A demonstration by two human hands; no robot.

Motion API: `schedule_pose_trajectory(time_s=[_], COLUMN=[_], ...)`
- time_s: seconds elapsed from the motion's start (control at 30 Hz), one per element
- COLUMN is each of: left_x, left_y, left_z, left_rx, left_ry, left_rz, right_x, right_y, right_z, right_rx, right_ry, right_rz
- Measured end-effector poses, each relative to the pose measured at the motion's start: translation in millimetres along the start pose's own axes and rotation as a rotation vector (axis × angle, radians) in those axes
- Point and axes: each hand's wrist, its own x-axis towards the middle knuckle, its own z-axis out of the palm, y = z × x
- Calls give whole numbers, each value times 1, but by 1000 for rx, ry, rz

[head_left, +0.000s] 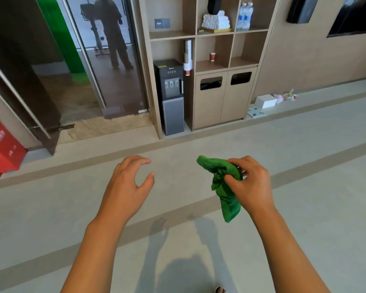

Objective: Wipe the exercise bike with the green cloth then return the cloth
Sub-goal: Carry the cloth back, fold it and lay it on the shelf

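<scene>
My right hand (248, 182) grips the green cloth (224, 187), which is bunched at the fingers and hangs down below them. My left hand (129, 180) is held out beside it, apart from the cloth, with fingers loosely curved and nothing in it. Both hands are raised over the grey floor. An exercise bike (96, 32) shows only as a reflection in the glass door at the upper left, next to the reflection of a person.
Straight ahead stands a wooden shelf unit (211, 66) with towels, water bottles and a paper cup, above a cabinet with two bin slots. A black water dispenser (171, 96) sits left of it. A red box (2, 144) is at far left. A white box (265, 101) lies on the floor to the right.
</scene>
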Motion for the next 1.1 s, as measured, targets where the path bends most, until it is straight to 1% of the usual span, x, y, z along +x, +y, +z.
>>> schedule_pose_trajectory(time_s=[0.1, 0.3, 0.47, 0.63, 0.87, 1.1], left_x=[46, 110, 148, 197, 266, 368], left_y=[31, 79, 99, 109, 95, 39], left_z=[36, 97, 132, 157, 194, 220], left_rx=[-2, 25, 57, 69, 28, -32], left_ry=[-17, -45, -100, -109, -156, -136], left_rz=[5, 10, 33, 71, 85, 86], right_x=[45, 116, 153, 189, 246, 339], right_y=[40, 104, 143, 171, 195, 198], right_z=[-21, -49, -58, -60, -40, 6], right_rx=[7, 64, 107, 113, 52, -51], right_ry=[48, 84, 96, 142, 161, 114], right_rz=[20, 35, 76, 89, 100, 126])
